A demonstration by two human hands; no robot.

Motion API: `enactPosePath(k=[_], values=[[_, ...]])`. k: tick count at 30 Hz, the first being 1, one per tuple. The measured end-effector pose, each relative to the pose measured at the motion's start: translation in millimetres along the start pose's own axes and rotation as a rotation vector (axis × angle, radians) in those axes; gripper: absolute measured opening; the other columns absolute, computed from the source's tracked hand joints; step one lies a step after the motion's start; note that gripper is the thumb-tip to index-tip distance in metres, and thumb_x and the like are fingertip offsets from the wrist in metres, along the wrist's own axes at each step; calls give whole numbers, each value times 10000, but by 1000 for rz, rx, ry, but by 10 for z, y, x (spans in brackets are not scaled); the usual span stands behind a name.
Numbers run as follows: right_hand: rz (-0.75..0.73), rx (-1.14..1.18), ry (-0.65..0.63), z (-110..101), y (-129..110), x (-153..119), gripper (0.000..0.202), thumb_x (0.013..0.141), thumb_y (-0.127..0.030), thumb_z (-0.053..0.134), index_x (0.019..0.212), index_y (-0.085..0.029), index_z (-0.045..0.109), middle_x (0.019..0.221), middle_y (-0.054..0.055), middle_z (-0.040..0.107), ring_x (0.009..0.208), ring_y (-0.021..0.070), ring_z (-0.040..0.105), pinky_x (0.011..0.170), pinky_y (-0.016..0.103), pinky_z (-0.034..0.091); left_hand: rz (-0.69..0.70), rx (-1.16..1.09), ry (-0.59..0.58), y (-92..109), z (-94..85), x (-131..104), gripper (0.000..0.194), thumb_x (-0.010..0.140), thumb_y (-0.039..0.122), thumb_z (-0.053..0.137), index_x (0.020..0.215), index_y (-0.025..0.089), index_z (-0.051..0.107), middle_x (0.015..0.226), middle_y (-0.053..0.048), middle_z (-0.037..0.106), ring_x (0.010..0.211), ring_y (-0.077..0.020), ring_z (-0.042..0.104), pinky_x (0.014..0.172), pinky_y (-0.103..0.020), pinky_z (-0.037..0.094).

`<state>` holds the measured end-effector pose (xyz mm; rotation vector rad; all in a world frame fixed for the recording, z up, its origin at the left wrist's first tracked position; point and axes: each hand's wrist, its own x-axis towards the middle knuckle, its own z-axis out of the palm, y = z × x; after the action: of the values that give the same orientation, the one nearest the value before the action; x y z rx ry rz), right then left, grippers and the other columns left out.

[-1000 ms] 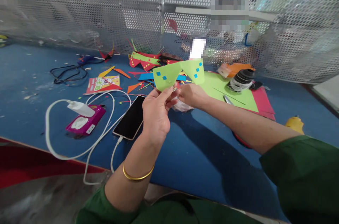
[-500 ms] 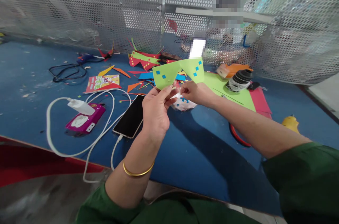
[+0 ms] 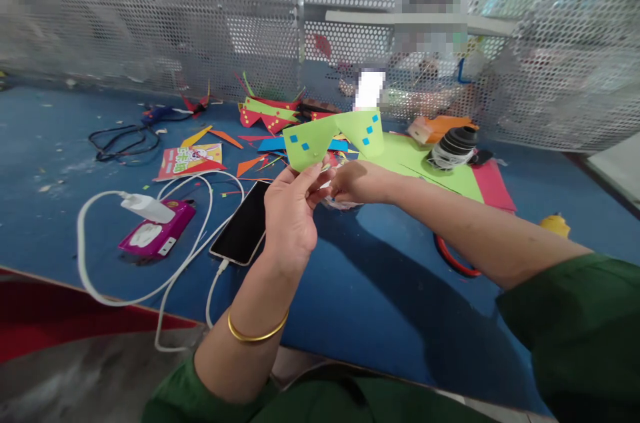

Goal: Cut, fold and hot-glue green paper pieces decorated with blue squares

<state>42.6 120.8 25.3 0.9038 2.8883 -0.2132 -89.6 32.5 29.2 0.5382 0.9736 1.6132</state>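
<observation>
A green paper cutout [image 3: 316,138] is held above the blue table [image 3: 325,303] by the left hand [image 3: 293,213]. Just below the cutout, the right hand's [image 3: 361,181] fingers are bent; whether anything is gripped cannot be told. Left of the cutout, a phone [image 3: 244,219] is laid.

Between the left forearm [image 3: 265,299] and the right forearm [image 3: 450,216], a bare stretch of blue bench [image 3: 350,276] leaves room to pass from its near edge towards the hands. Leftward, a looping white cable [image 3: 83,256], a purple plastic power socket [image 3: 173,226] and a black rectangular phone [image 3: 243,223] obstruct low travel. Straight ahead, the upright lime-green paper piece with blue diamonds [image 3: 311,151], pinched in the left hand [image 3: 295,209], blocks the way; the right hand [image 3: 363,181] sits close below it. A grey perforated metal screen [image 3: 260,3] bars the bench's far side.
</observation>
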Motion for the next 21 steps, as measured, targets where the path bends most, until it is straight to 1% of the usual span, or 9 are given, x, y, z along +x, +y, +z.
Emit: enactPosePath(k=[3,6,11,14,18,21], values=[[-49,-34,-8,26,22,23,203,825,-132,569,774,-152,765,739,66,691,630,139,454,611,297,266,3,12,1,1,3,1,138,671,199,795,795,208,737,893,-20,780,774,-151,723,592,-220,504],[-55,-53,0,60,40,35,203,833,-144,565,805,-146,766,780,82,704,657,151,474,621,303,265,-2,14,10,3,5,2,121,678,192,786,786,201,734,894,-19,781,759,-142,719,586,-210,497],[2,-29,5,46,43,26,204,826,-156,570,784,-161,770,751,65,706,631,143,478,594,299,253,-6,-7,4,5,2,-6,116,675,180,794,776,192,739,891,-22,784,717,-120,704,571,-191,490],[43,13,8,26,30,10,189,812,-167,588,792,-180,775,737,43,703,623,131,491,584,284,264,-10,-3,2,9,4,-14,105,688,179,789,782,194,745,902,-29,786,741,-133,714,572,-197,490],[93,61,43,44,8,11,190,825,-207,597,860,-180,781,728,34,700,620,128,503,585,278,283,-25,2,14,13,13,-20,95,697,181,781,784,205,749,918,-28,792,779,-149,725,572,-198,494],[120,82,66,75,-7,35,184,829,-217,596,841,-167,772,714,40,685,615,126,499,588,280,285,-24,1,7,8,13,-20,94,695,177,783,779,202,751,910,-28,793,770,-147,726,570,-195,494]])
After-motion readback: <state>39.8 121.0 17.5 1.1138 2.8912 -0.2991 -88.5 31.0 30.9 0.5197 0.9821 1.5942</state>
